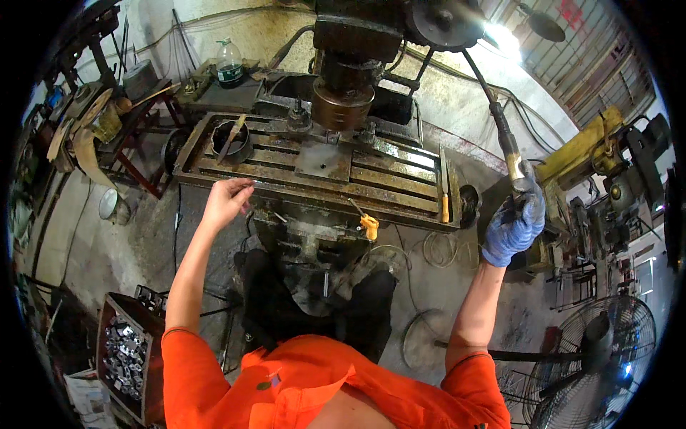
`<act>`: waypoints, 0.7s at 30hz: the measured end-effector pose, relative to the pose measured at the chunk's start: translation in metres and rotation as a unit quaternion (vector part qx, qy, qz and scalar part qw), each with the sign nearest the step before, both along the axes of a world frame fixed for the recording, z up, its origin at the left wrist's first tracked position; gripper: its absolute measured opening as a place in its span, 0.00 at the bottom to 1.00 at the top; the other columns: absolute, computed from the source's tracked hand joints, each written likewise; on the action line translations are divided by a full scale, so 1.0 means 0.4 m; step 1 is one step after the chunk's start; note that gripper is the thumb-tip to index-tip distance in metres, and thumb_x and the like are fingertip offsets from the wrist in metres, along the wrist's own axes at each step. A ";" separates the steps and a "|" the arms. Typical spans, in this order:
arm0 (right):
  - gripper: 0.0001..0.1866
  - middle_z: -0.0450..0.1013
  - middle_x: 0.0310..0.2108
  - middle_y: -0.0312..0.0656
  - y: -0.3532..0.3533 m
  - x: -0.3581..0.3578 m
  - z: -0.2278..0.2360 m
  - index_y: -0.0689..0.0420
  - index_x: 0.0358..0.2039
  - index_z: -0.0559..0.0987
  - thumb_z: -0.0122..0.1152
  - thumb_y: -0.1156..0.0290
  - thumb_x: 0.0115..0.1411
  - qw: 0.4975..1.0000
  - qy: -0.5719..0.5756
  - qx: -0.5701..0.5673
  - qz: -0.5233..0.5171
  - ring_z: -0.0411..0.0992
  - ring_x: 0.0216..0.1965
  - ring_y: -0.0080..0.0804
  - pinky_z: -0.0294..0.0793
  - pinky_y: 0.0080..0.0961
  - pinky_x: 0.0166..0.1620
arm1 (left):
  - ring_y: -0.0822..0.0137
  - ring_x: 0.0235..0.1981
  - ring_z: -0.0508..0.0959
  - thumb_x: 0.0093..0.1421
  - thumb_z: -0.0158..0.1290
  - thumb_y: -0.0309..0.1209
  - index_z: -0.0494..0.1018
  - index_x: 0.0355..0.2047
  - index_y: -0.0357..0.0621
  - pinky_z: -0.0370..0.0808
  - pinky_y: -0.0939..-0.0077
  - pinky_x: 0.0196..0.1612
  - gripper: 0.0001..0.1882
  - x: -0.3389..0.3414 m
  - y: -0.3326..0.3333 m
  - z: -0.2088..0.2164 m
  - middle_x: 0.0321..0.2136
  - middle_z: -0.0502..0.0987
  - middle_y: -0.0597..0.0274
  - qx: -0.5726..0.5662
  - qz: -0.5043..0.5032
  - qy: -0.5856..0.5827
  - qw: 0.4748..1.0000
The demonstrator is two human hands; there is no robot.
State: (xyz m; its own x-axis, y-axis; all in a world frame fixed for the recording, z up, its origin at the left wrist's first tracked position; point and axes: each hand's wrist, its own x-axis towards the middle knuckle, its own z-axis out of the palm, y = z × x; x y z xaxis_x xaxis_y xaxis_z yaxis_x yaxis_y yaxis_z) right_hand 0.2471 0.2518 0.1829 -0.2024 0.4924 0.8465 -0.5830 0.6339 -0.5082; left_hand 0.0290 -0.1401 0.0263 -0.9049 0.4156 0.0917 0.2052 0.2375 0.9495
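My bare left hand (227, 202) is just off the front edge of the slotted machine table (275, 174). Its fingers are pressed together, and whatever they may hold cannot be made out. Raised at the right, my right hand (518, 222) wears a blue glove and grips the dark lever (508, 139) of the machine near its pale end. The machine's spindle head (341, 107) hangs over a flat metal plate (321, 161) on the table. Left of the plate stands a round tin (241, 151) with a brush (231, 137) across it.
A yellow air gun (369, 226) hangs at the table's front edge. A file (444, 187) with a yellow handle lies at the right end. A box of metal parts (127, 357) stands at lower left, a large fan (593, 365) at lower right. Hose loops (439, 250) lie on the floor.
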 end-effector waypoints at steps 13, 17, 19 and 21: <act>0.23 0.73 0.31 0.38 0.003 -0.008 -0.044 0.67 0.39 0.75 0.54 0.58 0.54 0.998 0.005 -0.058 0.025 0.62 0.30 0.18 0.58 0.16 0.34 | 0.78 0.15 0.71 0.56 0.51 0.25 0.72 0.38 0.30 0.69 0.83 0.17 0.11 0.012 -0.048 0.031 0.19 0.75 0.63 0.019 0.020 -0.001 1.000; 0.20 0.72 0.29 0.39 0.003 -0.005 -0.020 0.68 0.38 0.75 0.51 0.61 0.56 0.997 -0.012 -0.050 0.059 0.66 0.28 0.22 0.64 0.19 0.34 | 0.77 0.16 0.71 0.56 0.50 0.26 0.72 0.38 0.30 0.69 0.83 0.18 0.12 0.028 -0.095 0.056 0.20 0.75 0.62 -0.007 0.059 0.007 0.998; 0.17 0.74 0.30 0.42 -0.028 -0.017 0.002 0.67 0.36 0.76 0.49 0.64 0.57 0.995 -0.001 -0.068 0.078 0.68 0.27 0.23 0.67 0.19 0.32 | 0.77 0.17 0.72 0.55 0.50 0.27 0.72 0.38 0.30 0.70 0.82 0.18 0.12 0.047 -0.170 0.060 0.20 0.75 0.61 -0.023 0.078 0.036 0.996; 0.15 0.73 0.23 0.40 -0.008 0.000 0.025 0.65 0.34 0.78 0.58 0.66 0.52 0.881 -0.087 0.326 -0.332 0.65 0.21 0.24 0.63 0.23 0.24 | 0.76 0.17 0.72 0.55 0.51 0.29 0.72 0.39 0.31 0.70 0.80 0.20 0.14 0.065 -0.244 0.076 0.20 0.74 0.61 -0.076 0.090 0.037 0.992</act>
State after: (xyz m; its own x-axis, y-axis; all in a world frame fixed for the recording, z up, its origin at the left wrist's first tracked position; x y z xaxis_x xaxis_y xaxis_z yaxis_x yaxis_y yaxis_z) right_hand 0.2472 0.2486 0.1930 -0.2076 -0.0282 0.9778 0.0771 0.9960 0.0451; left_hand 0.0549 -0.2377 0.0565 -0.9591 0.2610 0.1093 0.2138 0.4157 0.8840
